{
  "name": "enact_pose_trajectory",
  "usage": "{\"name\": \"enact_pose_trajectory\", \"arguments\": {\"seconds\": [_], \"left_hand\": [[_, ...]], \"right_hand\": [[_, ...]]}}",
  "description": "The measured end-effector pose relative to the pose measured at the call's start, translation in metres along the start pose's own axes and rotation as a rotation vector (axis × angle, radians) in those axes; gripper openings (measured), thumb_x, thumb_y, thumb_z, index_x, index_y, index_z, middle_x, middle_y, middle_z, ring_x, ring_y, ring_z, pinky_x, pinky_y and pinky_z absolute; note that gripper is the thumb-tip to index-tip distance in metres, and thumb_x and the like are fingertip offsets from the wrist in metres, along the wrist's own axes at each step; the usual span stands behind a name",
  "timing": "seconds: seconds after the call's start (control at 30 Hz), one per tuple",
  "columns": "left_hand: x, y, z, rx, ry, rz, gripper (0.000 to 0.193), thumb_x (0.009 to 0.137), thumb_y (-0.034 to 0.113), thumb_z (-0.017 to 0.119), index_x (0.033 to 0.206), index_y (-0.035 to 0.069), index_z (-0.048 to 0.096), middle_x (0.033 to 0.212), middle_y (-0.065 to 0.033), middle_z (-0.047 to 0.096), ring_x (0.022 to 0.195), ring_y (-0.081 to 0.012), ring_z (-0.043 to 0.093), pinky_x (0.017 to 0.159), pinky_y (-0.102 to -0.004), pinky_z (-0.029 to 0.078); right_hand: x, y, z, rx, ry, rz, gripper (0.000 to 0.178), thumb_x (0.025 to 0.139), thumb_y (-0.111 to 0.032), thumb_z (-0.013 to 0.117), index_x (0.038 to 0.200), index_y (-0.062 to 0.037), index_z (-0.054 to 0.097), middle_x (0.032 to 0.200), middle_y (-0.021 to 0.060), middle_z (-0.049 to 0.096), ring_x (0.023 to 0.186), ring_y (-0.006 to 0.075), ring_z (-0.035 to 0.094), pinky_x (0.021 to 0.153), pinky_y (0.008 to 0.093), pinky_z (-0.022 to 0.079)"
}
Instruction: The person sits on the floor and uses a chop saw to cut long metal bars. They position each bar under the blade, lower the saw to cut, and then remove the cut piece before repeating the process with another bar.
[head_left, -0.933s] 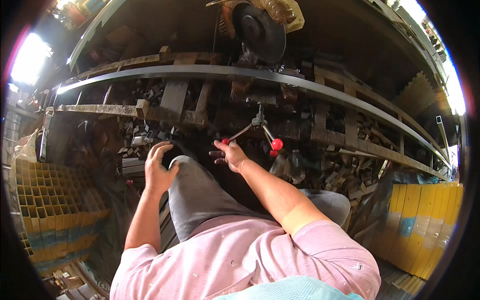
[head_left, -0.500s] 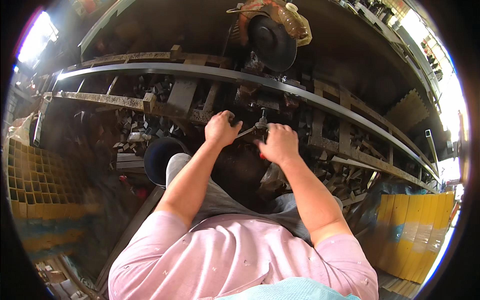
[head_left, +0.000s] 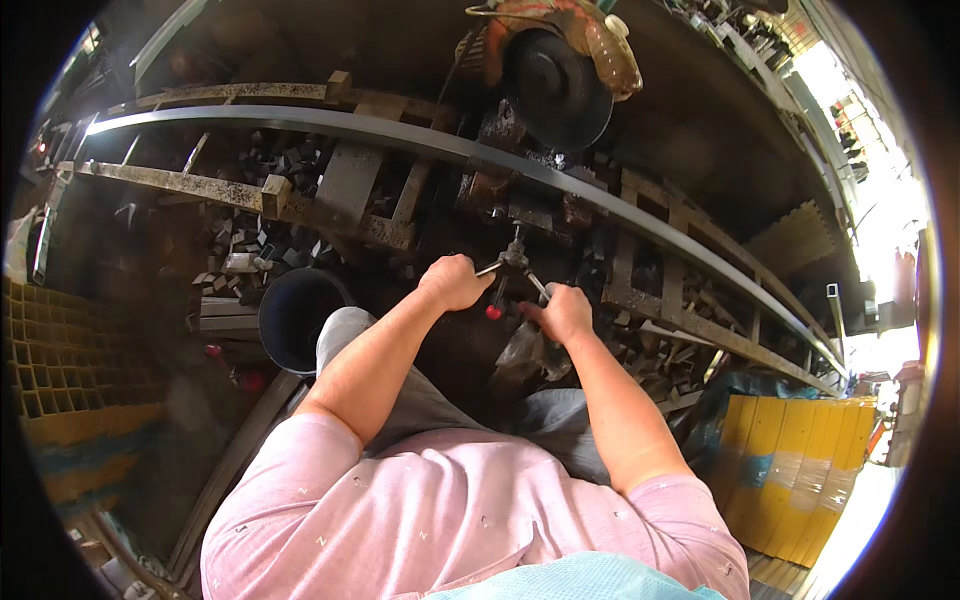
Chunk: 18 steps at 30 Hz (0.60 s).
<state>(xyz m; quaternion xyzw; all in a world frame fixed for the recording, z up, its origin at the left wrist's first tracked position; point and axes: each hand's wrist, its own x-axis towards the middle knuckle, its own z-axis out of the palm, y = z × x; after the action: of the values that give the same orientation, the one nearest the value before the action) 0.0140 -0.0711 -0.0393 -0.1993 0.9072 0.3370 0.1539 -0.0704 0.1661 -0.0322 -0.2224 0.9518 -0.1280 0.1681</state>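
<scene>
Two hands are on the three-spoked vise handle (head_left: 513, 268) at the middle of the bench. My left hand (head_left: 455, 283) is closed round the left spoke, my right hand (head_left: 562, 312) is closed round the right one, and the third spoke hangs down between them, ending in a red knob (head_left: 493, 312). Half a second ago the hands sat closer together and higher on the handle; now they are spread to either side, and the red knob shows free between them.

Just beyond the handle, a long grey steel tube (head_left: 400, 135) runs across the rusty frame (head_left: 330, 215), passing under the dark disc of the cut-off saw (head_left: 555, 85). A dark blue bucket (head_left: 295, 318) stands by my left knee. Short metal offcuts (head_left: 240, 265) litter the floor under the frame, and yellow panels (head_left: 800, 470) lean at the right.
</scene>
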Motion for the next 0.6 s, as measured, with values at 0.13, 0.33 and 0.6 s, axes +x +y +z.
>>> {"name": "enact_pose_trajectory", "arguments": {"seconds": [0.13, 0.33, 0.6], "left_hand": [[0.009, 0.002, 0.004, 0.058, -0.070, 0.052, 0.045, 0.096, 0.040, 0.074, 0.113, -0.001, 0.081, 0.119, -0.0246, 0.078, 0.117, -0.0400, 0.074, 0.101, -0.0466, 0.060], [-0.011, 0.014, -0.024, 0.070, -0.170, 0.002, 0.031, 0.093, 0.021, 0.069, 0.116, 0.003, 0.081, 0.120, -0.0223, 0.079, 0.114, -0.0374, 0.076, 0.098, -0.0457, 0.062], [0.008, 0.015, -0.035, 0.152, -0.369, 0.233, 0.060, 0.093, 0.059, 0.072, 0.119, 0.006, 0.082, 0.121, -0.0158, 0.080, 0.118, -0.0352, 0.075, 0.099, -0.0470, 0.060]], "right_hand": [[0.010, 0.004, -0.020, -0.206, -0.249, -0.021, 0.076, 0.083, -0.070, 0.081, 0.119, -0.0033, 0.076, 0.113, 0.0259, 0.078, 0.109, 0.0441, 0.074, 0.097, 0.0513, 0.059], [0.061, -0.092, -0.263, -0.034, 0.278, -0.376, 0.050, 0.093, -0.048, 0.078, 0.108, -0.0005, 0.080, 0.099, 0.0197, 0.081, 0.093, 0.0331, 0.078, 0.086, 0.0439, 0.060], [0.215, -0.190, -0.528, 0.385, 0.883, -0.488, 0.054, 0.100, -0.053, 0.074, 0.126, -0.0055, 0.075, 0.118, 0.0089, 0.073, 0.106, 0.0190, 0.068, 0.102, 0.0383, 0.050]]}}
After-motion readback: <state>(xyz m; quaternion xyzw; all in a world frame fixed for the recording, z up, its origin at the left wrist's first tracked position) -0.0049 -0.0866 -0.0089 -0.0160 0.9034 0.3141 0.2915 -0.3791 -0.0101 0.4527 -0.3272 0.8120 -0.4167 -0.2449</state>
